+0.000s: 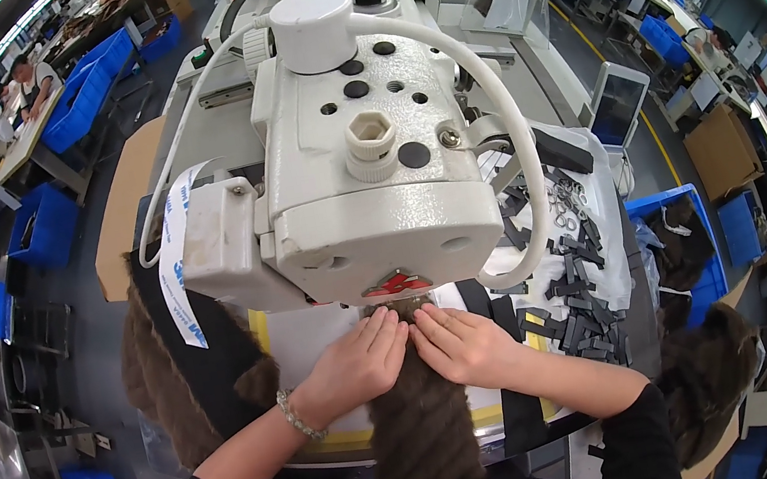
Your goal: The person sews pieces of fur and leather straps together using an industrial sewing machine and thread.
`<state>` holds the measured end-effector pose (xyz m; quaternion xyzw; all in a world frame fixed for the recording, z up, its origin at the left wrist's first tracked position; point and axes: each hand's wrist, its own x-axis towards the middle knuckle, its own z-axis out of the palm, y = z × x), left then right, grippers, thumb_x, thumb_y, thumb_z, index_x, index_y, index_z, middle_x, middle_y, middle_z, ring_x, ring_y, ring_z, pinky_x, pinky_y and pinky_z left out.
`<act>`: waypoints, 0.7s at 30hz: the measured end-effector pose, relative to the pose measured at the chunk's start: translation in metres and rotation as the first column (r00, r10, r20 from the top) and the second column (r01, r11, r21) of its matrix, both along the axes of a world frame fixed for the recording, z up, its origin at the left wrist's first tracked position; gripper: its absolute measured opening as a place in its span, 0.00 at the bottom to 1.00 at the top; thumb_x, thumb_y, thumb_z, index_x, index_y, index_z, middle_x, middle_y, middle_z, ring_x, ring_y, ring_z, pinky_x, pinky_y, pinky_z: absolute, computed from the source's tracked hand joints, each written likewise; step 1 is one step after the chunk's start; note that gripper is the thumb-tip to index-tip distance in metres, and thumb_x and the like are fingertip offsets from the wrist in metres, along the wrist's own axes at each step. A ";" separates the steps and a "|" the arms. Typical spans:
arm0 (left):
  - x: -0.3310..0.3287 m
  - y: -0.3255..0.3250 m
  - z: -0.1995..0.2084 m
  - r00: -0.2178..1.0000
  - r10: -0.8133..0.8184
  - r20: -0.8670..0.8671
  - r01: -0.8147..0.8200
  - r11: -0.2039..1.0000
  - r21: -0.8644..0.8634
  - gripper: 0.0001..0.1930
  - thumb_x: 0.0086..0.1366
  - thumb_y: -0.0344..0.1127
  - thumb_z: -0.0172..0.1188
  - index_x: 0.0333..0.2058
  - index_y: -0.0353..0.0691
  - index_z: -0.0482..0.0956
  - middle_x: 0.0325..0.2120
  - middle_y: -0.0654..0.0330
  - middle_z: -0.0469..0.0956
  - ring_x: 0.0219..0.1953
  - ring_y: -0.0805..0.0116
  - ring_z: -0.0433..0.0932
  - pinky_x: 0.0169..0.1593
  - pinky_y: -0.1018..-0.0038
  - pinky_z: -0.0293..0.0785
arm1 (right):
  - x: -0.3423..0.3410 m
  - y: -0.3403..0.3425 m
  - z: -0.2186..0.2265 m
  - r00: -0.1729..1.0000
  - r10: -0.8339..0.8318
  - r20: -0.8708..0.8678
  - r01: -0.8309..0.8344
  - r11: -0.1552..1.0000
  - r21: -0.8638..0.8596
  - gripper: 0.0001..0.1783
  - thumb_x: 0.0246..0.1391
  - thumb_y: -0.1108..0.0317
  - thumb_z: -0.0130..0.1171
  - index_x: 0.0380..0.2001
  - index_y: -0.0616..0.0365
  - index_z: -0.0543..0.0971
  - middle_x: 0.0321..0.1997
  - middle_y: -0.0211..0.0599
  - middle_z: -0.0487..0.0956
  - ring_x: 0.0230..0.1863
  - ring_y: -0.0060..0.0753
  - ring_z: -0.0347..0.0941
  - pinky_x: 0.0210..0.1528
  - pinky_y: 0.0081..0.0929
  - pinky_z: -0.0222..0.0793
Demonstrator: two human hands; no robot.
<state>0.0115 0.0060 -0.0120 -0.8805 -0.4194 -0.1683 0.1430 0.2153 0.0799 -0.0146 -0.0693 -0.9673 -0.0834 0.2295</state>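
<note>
A long strip of brown fur (422,426) runs from my lap up to the white sewing machine head (370,160). My left hand (354,364), with a beaded bracelet (296,417) at its wrist, lies on the strip's left side, fingers stretched out. On the other side rests my right hand (467,345), its fingers also straight and pressed on the fur. Both sets of fingertips nearly meet just below the machine head. The head hides the needle and the far end of the strip.
More brown fur with a black band (193,373) hangs at the left of the machine table. Several black strap pieces (583,308) and metal rings (564,209) lie on white sheeting at the right. Beyond them stands a blue bin (710,281); a dark-screened panel (620,103) is behind.
</note>
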 end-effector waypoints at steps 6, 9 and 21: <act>-0.003 0.006 -0.001 0.999 0.051 0.005 -0.051 0.999 0.008 0.11 0.56 0.29 0.58 0.38 0.32 0.80 0.40 0.51 0.80 0.43 0.60 0.80 0.47 0.70 0.77 | -0.005 0.008 -0.003 1.000 -0.018 -0.020 0.018 0.999 0.027 0.14 0.43 0.72 0.57 0.35 0.68 0.79 0.41 0.52 0.79 0.43 0.42 0.79 0.43 0.29 0.76; -0.004 0.009 -0.002 0.998 0.067 -0.013 -0.066 0.998 0.023 0.11 0.55 0.28 0.59 0.37 0.32 0.80 0.39 0.53 0.80 0.41 0.63 0.80 0.46 0.72 0.77 | -0.007 0.009 -0.004 0.999 -0.041 -0.034 0.042 0.999 0.026 0.13 0.43 0.73 0.58 0.34 0.67 0.79 0.40 0.49 0.79 0.42 0.40 0.79 0.41 0.28 0.75; -0.008 0.015 -0.012 0.995 0.098 0.026 -0.100 0.987 0.128 0.05 0.52 0.28 0.58 0.29 0.36 0.78 0.26 0.66 0.71 0.34 0.71 0.75 0.37 0.78 0.74 | -0.011 0.011 -0.001 0.996 -0.091 -0.006 0.091 0.995 0.030 0.11 0.42 0.74 0.60 0.33 0.63 0.80 0.36 0.38 0.79 0.38 0.32 0.78 0.40 0.26 0.73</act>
